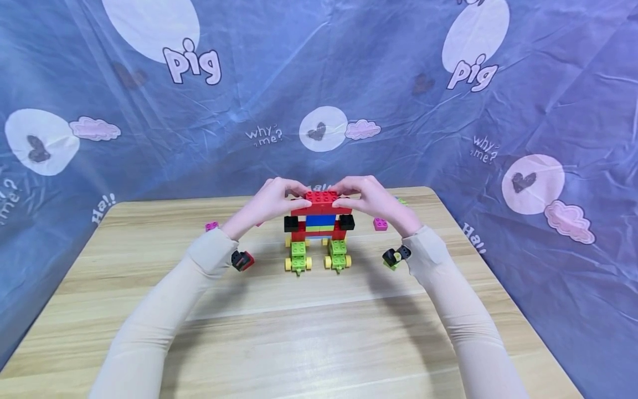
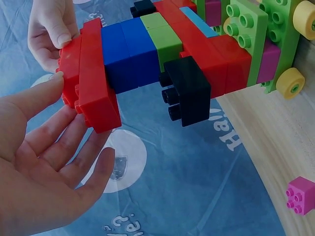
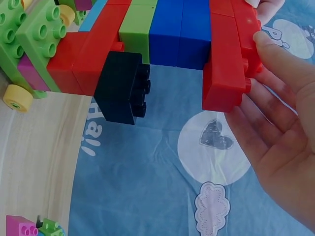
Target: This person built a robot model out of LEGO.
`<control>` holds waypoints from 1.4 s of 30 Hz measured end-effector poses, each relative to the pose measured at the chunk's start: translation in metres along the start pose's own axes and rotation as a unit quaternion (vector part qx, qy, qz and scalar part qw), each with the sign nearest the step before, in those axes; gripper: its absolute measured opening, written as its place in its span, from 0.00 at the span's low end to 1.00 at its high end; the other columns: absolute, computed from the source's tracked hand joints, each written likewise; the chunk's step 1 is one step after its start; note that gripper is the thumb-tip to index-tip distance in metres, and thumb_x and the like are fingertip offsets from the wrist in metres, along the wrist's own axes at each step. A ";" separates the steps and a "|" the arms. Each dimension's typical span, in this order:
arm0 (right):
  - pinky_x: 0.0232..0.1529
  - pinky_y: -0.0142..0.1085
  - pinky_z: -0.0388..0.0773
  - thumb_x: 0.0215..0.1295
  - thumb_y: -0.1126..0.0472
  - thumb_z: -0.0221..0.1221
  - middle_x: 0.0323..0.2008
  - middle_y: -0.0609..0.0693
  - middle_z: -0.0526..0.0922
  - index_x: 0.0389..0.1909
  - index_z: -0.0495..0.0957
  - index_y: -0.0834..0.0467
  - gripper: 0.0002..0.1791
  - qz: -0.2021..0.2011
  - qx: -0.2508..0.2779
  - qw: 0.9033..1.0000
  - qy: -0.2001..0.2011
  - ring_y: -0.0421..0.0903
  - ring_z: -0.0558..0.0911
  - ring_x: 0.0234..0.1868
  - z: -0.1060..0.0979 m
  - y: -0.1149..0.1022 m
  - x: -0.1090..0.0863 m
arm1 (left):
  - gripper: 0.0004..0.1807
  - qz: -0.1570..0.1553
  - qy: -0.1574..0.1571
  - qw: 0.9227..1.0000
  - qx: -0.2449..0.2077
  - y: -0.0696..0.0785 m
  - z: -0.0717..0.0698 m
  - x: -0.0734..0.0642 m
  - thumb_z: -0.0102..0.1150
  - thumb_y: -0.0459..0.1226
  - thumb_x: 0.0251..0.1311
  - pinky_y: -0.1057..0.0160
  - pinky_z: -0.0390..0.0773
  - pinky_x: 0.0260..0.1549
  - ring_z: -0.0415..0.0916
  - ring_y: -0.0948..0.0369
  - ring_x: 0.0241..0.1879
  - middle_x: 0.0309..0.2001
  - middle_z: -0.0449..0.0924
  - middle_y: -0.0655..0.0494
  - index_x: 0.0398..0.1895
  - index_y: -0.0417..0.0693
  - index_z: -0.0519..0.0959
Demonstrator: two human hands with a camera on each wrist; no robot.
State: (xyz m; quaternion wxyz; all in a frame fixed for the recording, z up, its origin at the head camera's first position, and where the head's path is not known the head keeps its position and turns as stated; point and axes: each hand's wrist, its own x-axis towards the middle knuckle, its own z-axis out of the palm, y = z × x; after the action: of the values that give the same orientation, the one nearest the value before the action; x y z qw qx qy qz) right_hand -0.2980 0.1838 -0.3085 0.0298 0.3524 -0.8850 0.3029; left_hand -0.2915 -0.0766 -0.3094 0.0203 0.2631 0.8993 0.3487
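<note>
A tall toy-brick structure stands on the table, built on green wheeled bases [image 1: 298, 256] with yellow wheels. Red, green and blue bricks [image 2: 130, 54] rise through its middle, and a black brick [image 1: 291, 224] juts out on each side. At its top, a red brick [image 1: 321, 198] lies over a wider red layer [image 3: 224, 73]. My left hand [image 1: 274, 198] grips the left end of this top brick, thumb on the near side and fingers around the back. From the other end, my right hand [image 1: 368, 197] pinches it in much the same way.
Pink bricks lie on the wooden table [image 1: 309, 343], one to the left [image 1: 211, 226] and one to the right [image 1: 380, 224]. Small dark items show beside the left cuff [image 1: 242, 260] and right cuff [image 1: 397, 256]. A blue printed cloth [image 1: 319, 66] hangs behind.
</note>
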 end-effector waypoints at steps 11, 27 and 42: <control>0.56 0.46 0.83 0.62 0.59 0.67 0.46 0.56 0.88 0.54 0.81 0.62 0.21 0.013 0.008 1.000 -0.008 0.51 0.86 0.49 0.000 0.000 0.000 | 0.22 -0.012 -0.009 1.000 -0.021 -0.003 0.002 0.000 0.66 0.44 0.62 0.53 0.80 0.56 0.80 0.53 0.54 0.54 0.85 0.47 0.57 0.44 0.81; 0.58 0.46 0.82 0.61 0.58 0.68 0.46 0.55 0.88 0.54 0.81 0.61 0.21 0.024 0.012 1.000 -0.012 0.50 0.86 0.49 0.000 0.001 0.000 | 0.23 -0.002 -0.007 0.999 -0.040 -0.008 0.006 0.000 0.64 0.44 0.64 0.52 0.80 0.60 0.80 0.52 0.57 0.57 0.83 0.46 0.60 0.45 0.80; 0.59 0.46 0.82 0.63 0.57 0.66 0.51 0.56 0.87 0.58 0.79 0.61 0.23 0.038 0.003 0.999 -0.032 0.51 0.85 0.52 -0.003 -0.004 -0.001 | 0.23 0.038 -0.007 0.998 -0.053 -0.012 0.006 -0.005 0.63 0.43 0.64 0.52 0.80 0.59 0.80 0.52 0.56 0.57 0.83 0.46 0.60 0.44 0.78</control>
State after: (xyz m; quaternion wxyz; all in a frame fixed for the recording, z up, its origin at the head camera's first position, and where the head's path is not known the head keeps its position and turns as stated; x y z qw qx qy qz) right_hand -0.2952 0.1843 -0.3044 -0.0112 0.3278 -0.8974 0.2951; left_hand -0.2915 -0.0829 -0.3226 0.0269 0.2975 0.8691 0.3943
